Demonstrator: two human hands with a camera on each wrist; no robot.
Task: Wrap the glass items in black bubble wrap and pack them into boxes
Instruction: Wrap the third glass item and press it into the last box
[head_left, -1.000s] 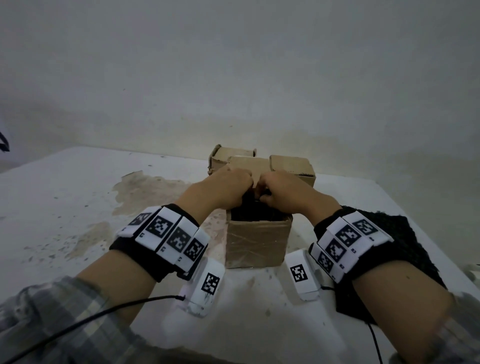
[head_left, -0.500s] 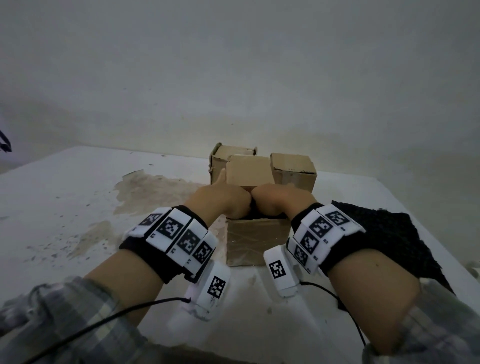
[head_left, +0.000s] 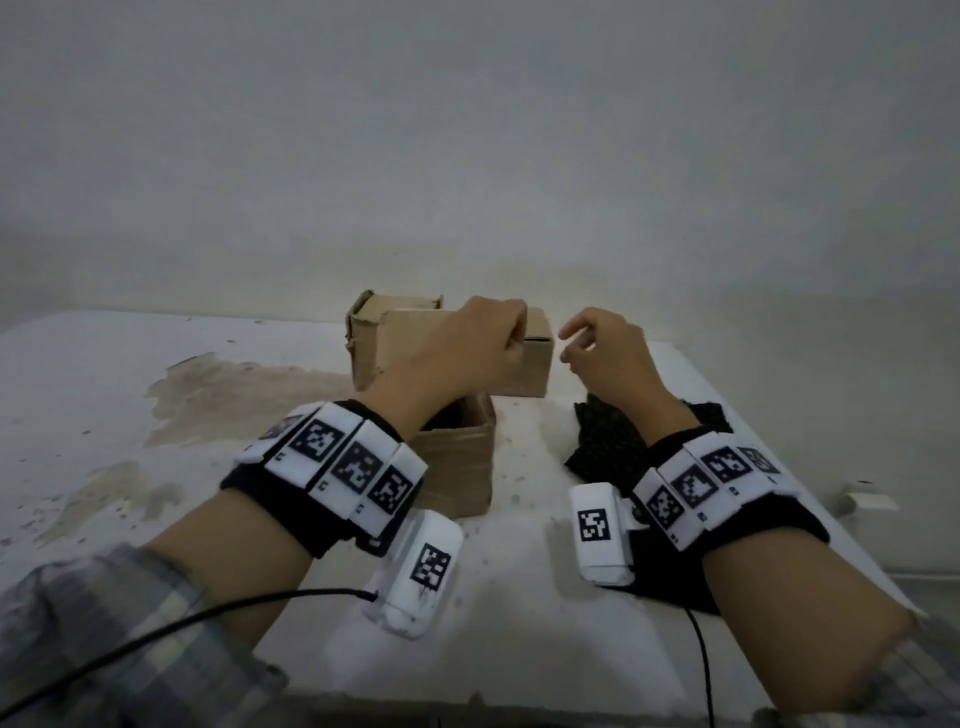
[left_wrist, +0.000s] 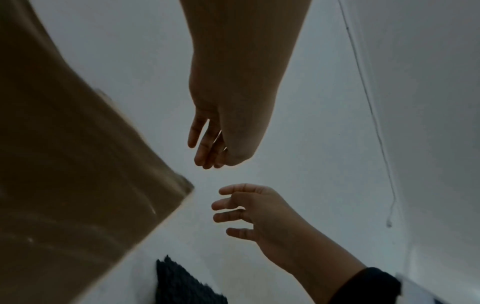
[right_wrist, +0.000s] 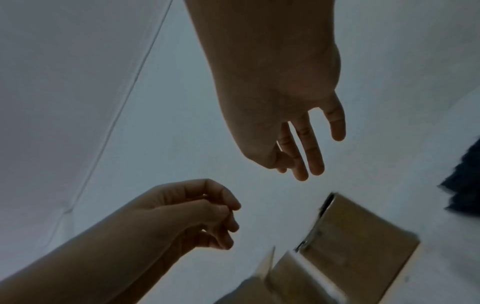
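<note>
Basically plenty of bare white table (head_left: 156, 395) at frame left, edge close at lower right. Left hand (head_left: 462, 348) raised mid-frame above the open box (head_left: 457, 467), fingers loosely curled, holding nothing. Right hand (head_left: 605, 348) just beside it, fingers relaxed and slightly spread, empty too. Black bubble wrap (head_left: 605, 441) lying under the right wrist. Two more boxes (head_left: 524, 364) behind. Only the right wrist view showing the left hand's curl; box contents too dark to tell.
</note>
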